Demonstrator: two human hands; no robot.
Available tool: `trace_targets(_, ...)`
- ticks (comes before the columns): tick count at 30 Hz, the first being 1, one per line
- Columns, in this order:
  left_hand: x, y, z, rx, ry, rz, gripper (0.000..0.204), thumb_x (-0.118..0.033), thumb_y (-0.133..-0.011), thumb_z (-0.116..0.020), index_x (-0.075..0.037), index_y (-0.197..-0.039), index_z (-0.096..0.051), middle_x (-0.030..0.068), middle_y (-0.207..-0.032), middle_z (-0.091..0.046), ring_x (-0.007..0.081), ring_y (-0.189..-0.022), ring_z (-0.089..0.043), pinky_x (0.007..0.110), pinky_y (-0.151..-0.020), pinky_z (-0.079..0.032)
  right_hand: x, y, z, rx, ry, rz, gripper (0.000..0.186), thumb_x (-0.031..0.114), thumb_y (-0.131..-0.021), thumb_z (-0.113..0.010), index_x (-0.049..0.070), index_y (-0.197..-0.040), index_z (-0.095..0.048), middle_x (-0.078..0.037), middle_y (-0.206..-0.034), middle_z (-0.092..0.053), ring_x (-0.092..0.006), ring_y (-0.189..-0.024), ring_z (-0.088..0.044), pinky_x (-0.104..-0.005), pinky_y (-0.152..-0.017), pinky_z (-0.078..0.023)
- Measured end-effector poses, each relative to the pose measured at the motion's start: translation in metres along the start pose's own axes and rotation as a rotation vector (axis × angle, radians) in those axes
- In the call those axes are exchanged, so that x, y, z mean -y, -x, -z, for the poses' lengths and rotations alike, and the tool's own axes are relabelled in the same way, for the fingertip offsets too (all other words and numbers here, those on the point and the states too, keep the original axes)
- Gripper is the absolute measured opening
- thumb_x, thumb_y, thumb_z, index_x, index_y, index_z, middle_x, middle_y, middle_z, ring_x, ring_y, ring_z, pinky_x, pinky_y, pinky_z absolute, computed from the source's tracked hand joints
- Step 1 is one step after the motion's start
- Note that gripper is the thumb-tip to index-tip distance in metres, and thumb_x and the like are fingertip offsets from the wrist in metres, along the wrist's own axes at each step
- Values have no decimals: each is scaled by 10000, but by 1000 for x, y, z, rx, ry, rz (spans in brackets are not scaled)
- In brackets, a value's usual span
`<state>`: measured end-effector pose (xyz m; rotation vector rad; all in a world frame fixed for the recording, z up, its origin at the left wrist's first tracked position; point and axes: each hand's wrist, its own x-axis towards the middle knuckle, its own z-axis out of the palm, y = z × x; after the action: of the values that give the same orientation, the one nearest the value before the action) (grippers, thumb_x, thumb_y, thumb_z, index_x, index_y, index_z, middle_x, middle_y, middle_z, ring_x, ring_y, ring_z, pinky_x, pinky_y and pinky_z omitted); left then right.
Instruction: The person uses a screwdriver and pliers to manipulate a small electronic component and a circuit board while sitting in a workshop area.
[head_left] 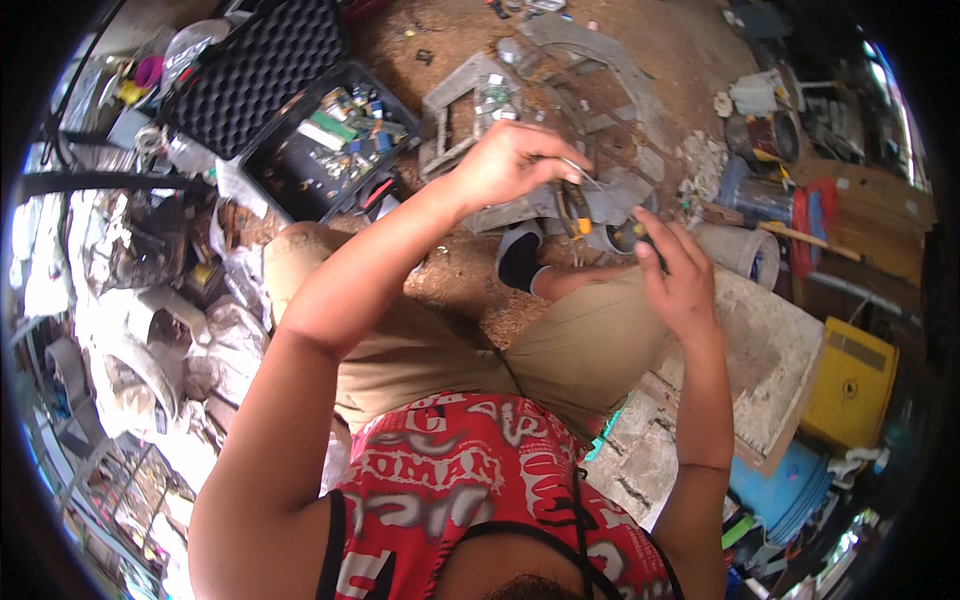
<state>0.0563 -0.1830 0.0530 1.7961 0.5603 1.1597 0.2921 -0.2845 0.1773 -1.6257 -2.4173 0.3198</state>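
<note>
My left hand (512, 162) is out in front of my knees, thumb and forefinger pinching a thin metal piece (588, 175) that slants down to the right. Just below those fingertips is a pair of pliers (574, 212) with black and yellow handles; whether anything holds it is unclear. My right hand (680, 275) comes from the right, fingers curled beside a small dark rounded object (627, 237). Its kind is too small to make out, and so is how firmly the fingers close on it. A small gap separates the hands.
An open black case (265, 185) with foam in its lid holds circuit boards (330, 130). Grey wooden frames (455, 105) lie ahead on the brown floor. On the right are a white bucket (738, 250), a pale board (765, 350) and a yellow box (850, 385). Plastic bags (215, 365) crowd the left.
</note>
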Motion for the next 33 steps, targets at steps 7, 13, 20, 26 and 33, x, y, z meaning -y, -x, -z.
trace_targets(7, 9, 6, -20, -150, 708, 344, 317, -31, -883, -684, 6, -1189, -611, 115, -1088, -702, 156, -1002, -666, 304, -911, -532, 10, 2, -10, -111, 107, -26, 383, 200, -899, -627, 186, -1282, -615, -66, -810, -567, -278, -683, -609, -401, -618, -509)
trace_targets(13, 5, 6, -33, -166, 908, 420, 423, -119, -968, -594, -15, -1364, -490, 87, -1205, -647, 146, -1099, -612, 311, -973, -494, 14, 7, -21, -155, 175, -22, 381, 200, -905, -616, 197, -1286, -612, -59, -794, -555, -286, -665, -609, -406, -598, -511)
trace_targets(20, 4, 3, -30, -100, 838, 420, 438, -128, -989, -559, -25, -1402, -454, 48, -1157, -639, 132, -1084, -596, 281, -984, -471, 16, -2, -4, -25, -20, -157, 344, 168, -900, -614, 178, -1244, -633, -93, -806, -584, -319, -687, -618, -424, -614, -512)
trace_targets(26, 5, 1, -24, -109, 842, 401, 420, -139, -988, -560, -25, -1384, -478, 47, -1165, -637, 133, -1084, -599, 293, -983, -478, 2, -14, 3, -78, -45, -66, 342, 155, -881, -635, 187, -1221, -656, -85, -798, -571, -302, -687, -614, -409, -625, -504)
trace_targets(33, 9, 8, -40, -203, 943, 507, 341, -122, -987, -563, -29, -1313, -530, 61, -1143, -647, 145, -1065, -612, 301, -987, -485, 15, 1, -35, -151, 323, 23, 384, 152, -868, -637, 202, -1249, -645, -62, -779, -541, -287, -664, -607, -407, -609, -505)
